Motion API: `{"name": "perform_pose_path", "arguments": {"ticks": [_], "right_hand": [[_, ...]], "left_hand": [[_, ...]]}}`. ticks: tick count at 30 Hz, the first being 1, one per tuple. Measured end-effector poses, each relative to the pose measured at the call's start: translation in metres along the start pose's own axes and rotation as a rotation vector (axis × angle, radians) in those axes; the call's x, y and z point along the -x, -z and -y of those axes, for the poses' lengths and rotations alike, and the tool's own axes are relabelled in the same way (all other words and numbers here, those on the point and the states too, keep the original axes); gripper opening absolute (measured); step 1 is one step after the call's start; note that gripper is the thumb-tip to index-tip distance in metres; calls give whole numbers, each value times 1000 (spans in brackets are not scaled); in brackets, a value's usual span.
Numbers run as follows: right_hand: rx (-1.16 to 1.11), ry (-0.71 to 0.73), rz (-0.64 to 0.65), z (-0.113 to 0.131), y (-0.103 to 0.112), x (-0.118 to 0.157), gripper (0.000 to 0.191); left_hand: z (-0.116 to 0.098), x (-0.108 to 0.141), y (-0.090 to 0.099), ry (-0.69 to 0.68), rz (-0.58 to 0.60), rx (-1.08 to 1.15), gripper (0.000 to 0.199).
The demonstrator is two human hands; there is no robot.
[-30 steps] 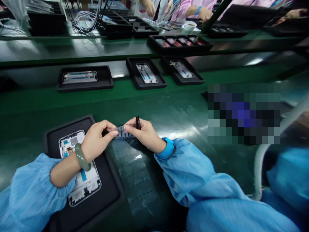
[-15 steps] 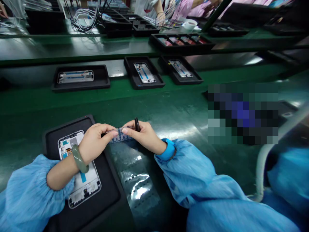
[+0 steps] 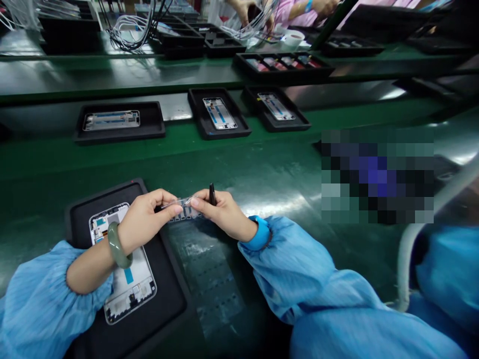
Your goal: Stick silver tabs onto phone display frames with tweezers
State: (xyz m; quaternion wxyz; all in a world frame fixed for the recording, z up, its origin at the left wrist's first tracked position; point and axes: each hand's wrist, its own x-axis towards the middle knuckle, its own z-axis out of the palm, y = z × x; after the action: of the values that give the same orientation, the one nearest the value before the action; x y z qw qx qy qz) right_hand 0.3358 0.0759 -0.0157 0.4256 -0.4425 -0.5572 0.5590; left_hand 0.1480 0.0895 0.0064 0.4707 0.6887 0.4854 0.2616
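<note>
My left hand (image 3: 144, 219), with a green bangle at the wrist, pinches the left end of a clear plastic sheet (image 3: 182, 202) with small pale-blue parts. My right hand (image 3: 224, 212) pinches the sheet's right side between thumb and forefinger, and black tweezers (image 3: 212, 194) stick up from the same hand. Beneath my left forearm, a white phone frame (image 3: 129, 286) lies in a black tray (image 3: 170, 284); the forearm hides part of it. Right of that tray, another clear sheet (image 3: 220, 294) lies flat on the green surface.
Three black trays (image 3: 151, 122) holding phone frames stand in a row farther back. A compartmented tray (image 3: 243, 65) sits on the raised shelf, near coiled cables (image 3: 129, 30). Another person's hands (image 3: 245, 10) show at the top. A pixelated patch covers something dark at right.
The phone-frame trays at the back have shifted slightly left. My hands still hold the sheet, now bent a little differently. At the top, the other person's hands have moved.
</note>
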Motion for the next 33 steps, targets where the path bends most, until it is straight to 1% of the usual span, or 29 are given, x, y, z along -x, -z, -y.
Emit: {"name": "perform_pose_path", "arguments": {"ticks": [3,8,12,14,18,21,24,27,30,33], "right_hand": [[-18,-15,13,-2,1,1,23],[-78,-48,-18,-4,-1,3,31],[40,-10,-37,-2,0,4,32],[103,18,-8,-1,2,4,30],[123,77,110,-2,6,5,21],[171,106,150,-3,9,5,16],[254,127,152,-2,11,5,14],[360,174,161,2,13,7,15],[442,267,180,6,16,8,12],[481,376,210,7,20,9,10]], "left_hand": [[0,0,-1,-2,26,-30,21],[-3,-2,0,-8,82,-45,22],[-4,-4,3,13,120,-10,23],[-4,-4,5,34,142,15,23],[-3,-6,10,100,205,80,22],[-4,-6,10,138,224,124,21],[-6,-6,8,121,199,102,21],[-7,-6,6,75,175,12,23],[-9,-6,6,37,174,-46,26],[-9,-9,7,-23,212,-90,30]]}}
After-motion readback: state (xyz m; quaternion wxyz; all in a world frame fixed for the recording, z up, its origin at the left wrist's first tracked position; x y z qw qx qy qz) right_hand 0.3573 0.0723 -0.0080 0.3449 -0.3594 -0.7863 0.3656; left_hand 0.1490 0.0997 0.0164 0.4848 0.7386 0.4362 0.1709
